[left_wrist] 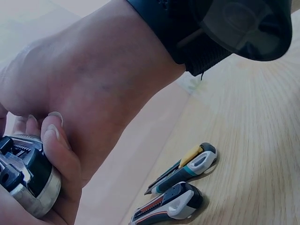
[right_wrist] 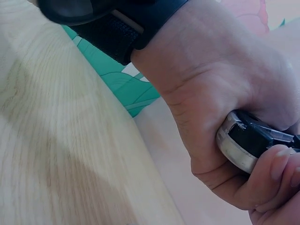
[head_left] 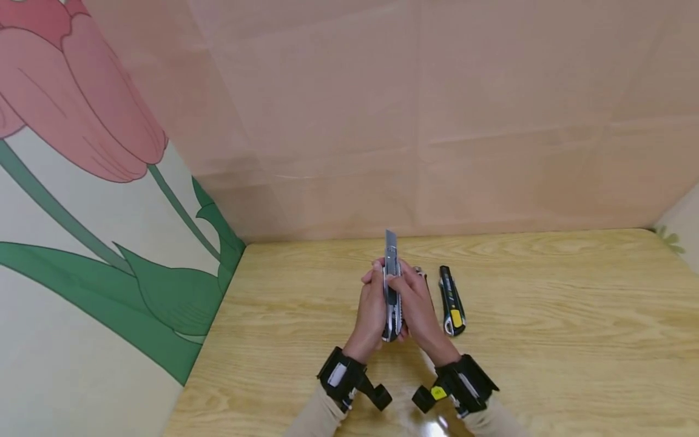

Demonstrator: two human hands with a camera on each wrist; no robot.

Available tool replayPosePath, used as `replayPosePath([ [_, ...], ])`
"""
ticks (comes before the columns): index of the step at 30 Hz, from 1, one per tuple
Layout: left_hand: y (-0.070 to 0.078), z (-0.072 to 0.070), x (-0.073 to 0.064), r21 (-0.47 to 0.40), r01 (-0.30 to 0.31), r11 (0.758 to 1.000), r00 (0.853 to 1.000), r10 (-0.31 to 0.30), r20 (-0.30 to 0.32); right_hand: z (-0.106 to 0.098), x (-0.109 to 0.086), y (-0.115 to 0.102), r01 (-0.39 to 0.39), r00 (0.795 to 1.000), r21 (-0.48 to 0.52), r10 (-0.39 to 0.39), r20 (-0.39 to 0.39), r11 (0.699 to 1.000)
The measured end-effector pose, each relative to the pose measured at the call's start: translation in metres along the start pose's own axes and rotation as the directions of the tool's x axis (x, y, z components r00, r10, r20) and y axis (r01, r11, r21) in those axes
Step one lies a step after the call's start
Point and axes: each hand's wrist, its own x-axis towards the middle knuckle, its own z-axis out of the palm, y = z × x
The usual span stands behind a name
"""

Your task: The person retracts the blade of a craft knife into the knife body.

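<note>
Between both hands a silver-and-black box cutter (head_left: 392,303) stands with its blade (head_left: 390,241) pointing away from the body. My left hand (head_left: 372,309) grips its left side, thumb lying along the handle. From the other side my right hand (head_left: 419,300) grips it too, with the thumb on top near the slider. Curled fingers wrap the rounded butt of the cutter (left_wrist: 35,176) in the left wrist view. The right wrist view shows the same butt of the cutter (right_wrist: 243,140) against the palm; its blade is out of sight there.
Right of the hands, a black cutter with a yellow part (head_left: 452,301) lies on the wooden table (head_left: 568,315). Another cutter (left_wrist: 171,206), with a red-orange stripe, lies beside it, mostly hidden behind the right hand in the head view. A pink backdrop (head_left: 437,121) borders the table's far edge.
</note>
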Motion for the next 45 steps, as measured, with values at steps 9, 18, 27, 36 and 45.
replayPosePath([
  [9,-0.0029,0.0004,0.0010,0.005,0.008,1.000,1.000,-0.008,-0.002,-0.0013,-0.0014,0.0026,-0.042,0.999,-0.017,0.042,-0.018,0.999],
  [18,-0.0035,0.0009,0.0012,-0.008,-0.005,1.000,1.000,0.005,0.014,-0.0016,-0.0026,0.0005,-0.039,0.999,-0.008,0.039,-0.020,0.999],
  [27,-0.0026,0.0005,0.0004,-0.019,-0.009,1.000,1.000,0.009,0.001,-0.0020,-0.0034,0.0028,-0.052,0.998,-0.003,0.052,-0.026,0.999],
  [36,-0.0027,0.0002,0.0004,-0.015,-0.004,1.000,1.000,0.004,0.017,-0.0021,-0.0031,0.0047,-0.047,0.998,-0.005,0.047,-0.032,0.999],
  [45,-0.0023,-0.0007,-0.0006,-0.005,0.000,1.000,1.000,0.000,0.018,-0.0015,-0.0041,0.0047,-0.046,0.999,0.006,0.046,-0.016,0.999],
])
